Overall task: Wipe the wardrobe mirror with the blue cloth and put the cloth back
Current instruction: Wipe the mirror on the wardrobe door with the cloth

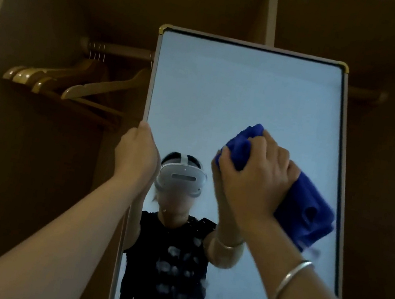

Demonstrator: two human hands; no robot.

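A tall framed mirror (226, 89) stands upright in front of me inside a dark wooden wardrobe. My right hand (259, 174) presses a bunched blue cloth (306, 208) flat against the glass, in the right half at mid height. The cloth sticks out above my fingers and hangs below my palm toward the right frame edge. A silver bangle (292, 280) sits on my right wrist. My left hand (136, 152) grips the mirror's left frame edge, fingers wrapped around it. The glass reflects a person in a white headset and a black shirt.
Several wooden hangers (72, 83) hang on a rail (119, 50) at the left behind the mirror. Wardrobe side walls stand close on both sides, and a vertical divider (272, 11) rises above the mirror's top.
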